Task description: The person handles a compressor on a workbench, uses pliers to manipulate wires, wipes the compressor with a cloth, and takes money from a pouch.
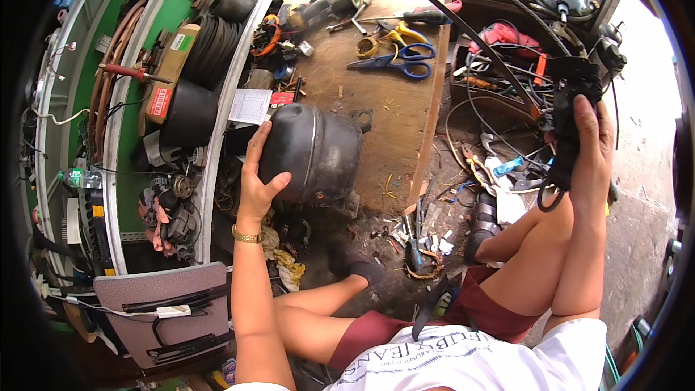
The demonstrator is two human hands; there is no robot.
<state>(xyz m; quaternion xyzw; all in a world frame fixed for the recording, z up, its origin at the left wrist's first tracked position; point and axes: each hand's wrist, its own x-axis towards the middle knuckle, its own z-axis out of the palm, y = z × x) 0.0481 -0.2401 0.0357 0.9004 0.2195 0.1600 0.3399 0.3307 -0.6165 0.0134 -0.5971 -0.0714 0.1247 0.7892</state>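
Observation:
A rounded black metal compressor [313, 156] with a seam around its body sits at the near left of the wooden bench. My left hand [262, 177], with a gold watch on its wrist, lies against the compressor's left side, fingers stretched and thumb spread. Over at the right, my right hand [595, 134] is raised and wrapped around a long black object [568, 98] with a dangling loop at its lower end. What exactly this black object is, I cannot make out; my thumb presses on its face. Some of the right fingers are hidden behind it.
On the wooden bench [394, 123] lie blue-handled scissors [405, 61], yellow-handled pliers [405, 35] and a tape roll [367, 47]. A bin of tools holds a red power tool [503, 38]. Shelving [224, 123] lines the left. Debris and a screwdriver [414, 250] litter the floor.

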